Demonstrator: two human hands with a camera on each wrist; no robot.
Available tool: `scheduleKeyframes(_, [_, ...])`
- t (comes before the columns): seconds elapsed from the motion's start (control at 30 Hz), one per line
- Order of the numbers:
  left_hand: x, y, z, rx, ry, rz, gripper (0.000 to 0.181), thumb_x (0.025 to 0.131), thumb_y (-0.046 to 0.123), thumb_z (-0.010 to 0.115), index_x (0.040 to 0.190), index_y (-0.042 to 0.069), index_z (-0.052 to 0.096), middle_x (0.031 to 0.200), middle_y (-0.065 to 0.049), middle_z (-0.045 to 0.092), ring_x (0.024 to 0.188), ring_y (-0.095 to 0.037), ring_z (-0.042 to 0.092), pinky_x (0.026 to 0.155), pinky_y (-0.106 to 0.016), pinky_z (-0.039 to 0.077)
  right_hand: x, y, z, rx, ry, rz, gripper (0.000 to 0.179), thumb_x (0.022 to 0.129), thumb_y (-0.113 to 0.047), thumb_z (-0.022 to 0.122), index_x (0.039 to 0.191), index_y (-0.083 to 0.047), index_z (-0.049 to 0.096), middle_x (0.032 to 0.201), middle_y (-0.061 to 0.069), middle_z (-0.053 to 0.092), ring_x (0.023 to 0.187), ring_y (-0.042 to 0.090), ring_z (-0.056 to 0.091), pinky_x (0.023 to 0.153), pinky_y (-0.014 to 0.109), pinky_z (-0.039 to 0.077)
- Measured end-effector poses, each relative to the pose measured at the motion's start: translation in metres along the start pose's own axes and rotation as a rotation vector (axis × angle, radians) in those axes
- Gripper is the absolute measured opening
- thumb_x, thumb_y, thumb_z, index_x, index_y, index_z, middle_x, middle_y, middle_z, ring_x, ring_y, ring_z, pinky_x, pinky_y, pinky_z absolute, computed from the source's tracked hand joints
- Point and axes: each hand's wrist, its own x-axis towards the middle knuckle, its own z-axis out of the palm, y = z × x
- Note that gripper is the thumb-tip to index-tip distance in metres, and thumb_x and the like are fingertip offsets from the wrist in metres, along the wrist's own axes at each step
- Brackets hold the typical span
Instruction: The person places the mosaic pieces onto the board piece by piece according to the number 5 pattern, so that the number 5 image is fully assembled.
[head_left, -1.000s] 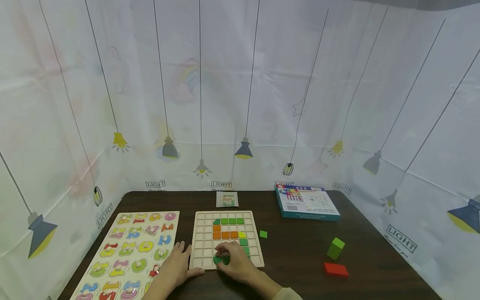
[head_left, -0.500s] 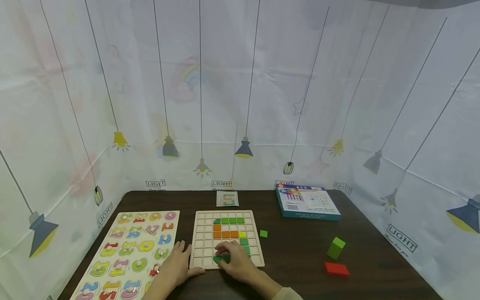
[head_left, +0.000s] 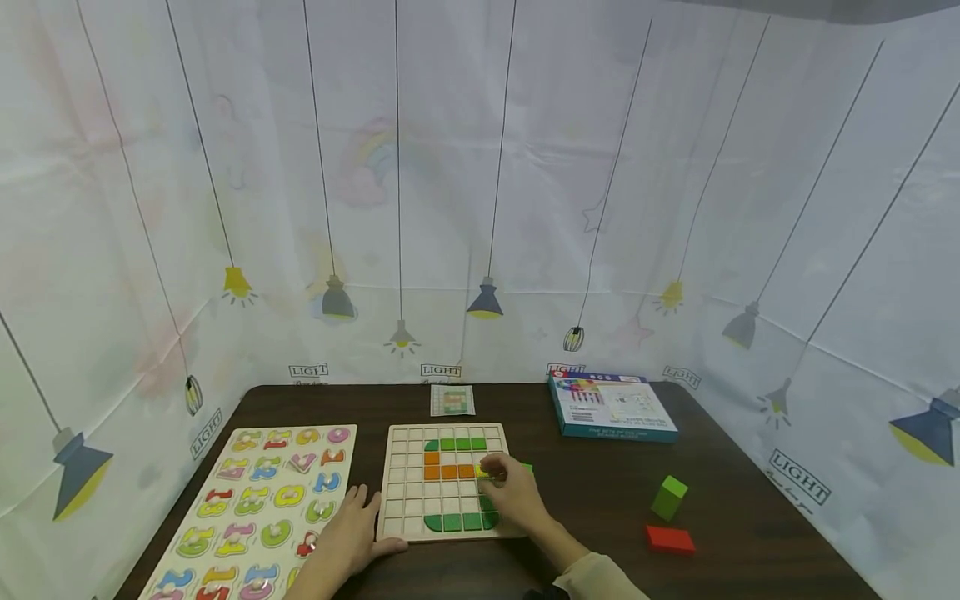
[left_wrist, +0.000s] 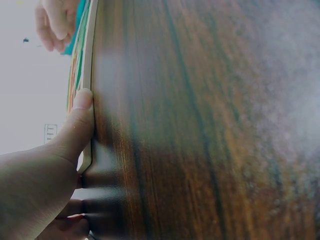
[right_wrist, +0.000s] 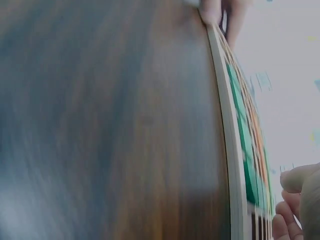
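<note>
A wooden grid board [head_left: 405, 483] holds green, orange and yellow square tiles, with a row of green tiles [head_left: 452, 522] along its near edge. My left hand [head_left: 354, 533] steadies the board's near left corner, its fingers extended; in the left wrist view, the thumb [left_wrist: 82, 107] presses the board's edge. Over the board's right side, my right hand [head_left: 513, 496] hovers with loosely bent fingers, partly covering the yellow tile [head_left: 480, 472]. No piece shows between its fingers [right_wrist: 295, 179] in the right wrist view. A loose green block [head_left: 528, 468] peeks out beyond that hand.
A number puzzle board [head_left: 251, 475] lies on the left. Behind the grid board is a pattern card [head_left: 452, 400]. On the right are a flat box [head_left: 615, 408], an upright green block [head_left: 669, 498] and a red block [head_left: 670, 539] on the dark table [head_left: 600, 508].
My right hand has left the near row of green tiles and moved up and right across the board, uncovering that row. The left hand keeps its place.
</note>
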Motion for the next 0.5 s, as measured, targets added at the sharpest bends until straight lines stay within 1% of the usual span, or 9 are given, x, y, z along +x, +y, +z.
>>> scheduleKeyframes(0.07, [0.000, 0.000, 0.000, -0.005, 0.006, 0.003, 0.094, 0.073, 0.065, 0.066, 0.128, -0.009, 0.052, 0.132, -0.036, 0.041, 0.126, -0.050, 0.036, 0.098, -0.057, 0.037, 0.001, 0.008, -0.006, -0.013, 0.042, 0.046, 0.023, 0.082, 0.004, 0.067, 0.105, 0.003, 0.062, 0.097, 0.011, 0.065, 0.088, 0.026, 0.061, 0.075, 0.034, 0.054])
scheduleKeyframes(0.2, [-0.001, 0.000, 0.001, -0.001, 0.016, 0.012, 0.093, 0.073, 0.064, 0.066, 0.128, -0.010, 0.052, 0.132, -0.037, 0.041, 0.125, -0.050, 0.036, 0.098, -0.057, 0.037, 0.003, 0.020, -0.018, -0.066, 0.112, 0.103, 0.023, 0.081, 0.002, 0.068, 0.104, 0.002, 0.064, 0.097, 0.011, 0.065, 0.088, 0.026, 0.061, 0.076, 0.040, 0.053])
scheduleKeyframes(0.37, [-0.001, 0.000, 0.000, 0.000, 0.019, 0.017, 0.093, 0.073, 0.064, 0.066, 0.128, -0.010, 0.053, 0.132, -0.037, 0.041, 0.126, -0.050, 0.036, 0.098, -0.056, 0.037, 0.002, 0.035, -0.029, -0.109, 0.175, 0.137, 0.025, 0.077, 0.005, 0.071, 0.101, 0.001, 0.064, 0.096, 0.013, 0.065, 0.089, 0.029, 0.062, 0.078, 0.044, 0.051])
scheduleKeyframes(0.5, [-0.001, 0.000, 0.000, -0.005, 0.007, 0.013, 0.093, 0.073, 0.064, 0.066, 0.128, -0.010, 0.052, 0.133, -0.037, 0.040, 0.126, -0.050, 0.035, 0.098, -0.057, 0.036, 0.000, 0.045, -0.036, -0.124, 0.209, 0.171, 0.026, 0.076, 0.006, 0.071, 0.100, 0.002, 0.065, 0.096, 0.013, 0.065, 0.088, 0.028, 0.061, 0.077, 0.044, 0.051])
